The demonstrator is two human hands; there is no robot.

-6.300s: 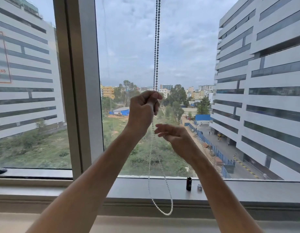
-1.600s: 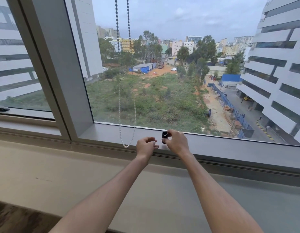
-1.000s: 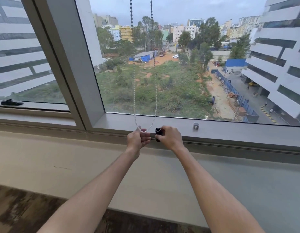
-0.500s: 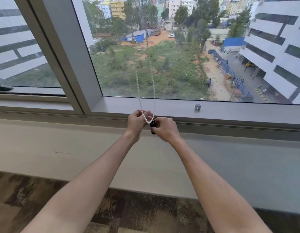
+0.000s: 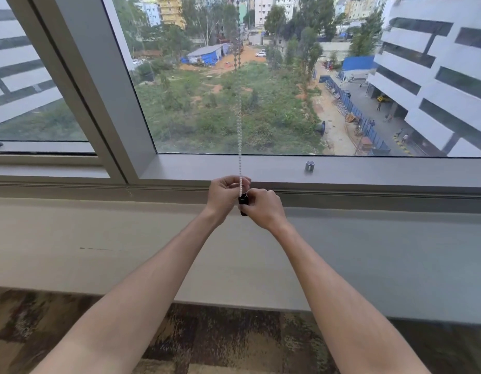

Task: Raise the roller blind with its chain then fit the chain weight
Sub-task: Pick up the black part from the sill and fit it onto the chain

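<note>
The bead chain (image 5: 239,125) hangs straight down in front of the window glass, its two strands drawn close together. Its lower end runs into the top of a small black chain weight (image 5: 243,201). My right hand (image 5: 262,210) is closed around the weight from the right. My left hand (image 5: 225,195) pinches the chain just above the weight, touching it from the left. Both hands meet just below the sill edge. The roller blind itself is out of view above.
A small silver cap-like part (image 5: 309,166) stands on the grey window sill (image 5: 369,171), to the right of my hands. A thick window mullion (image 5: 99,90) slants at the left. A plain wall and patterned carpet (image 5: 220,344) lie below.
The weight left the sill in my right hand and came to the chain's bottom loop. The loop has closed into a straight line, its end now in the weight's top.
</note>
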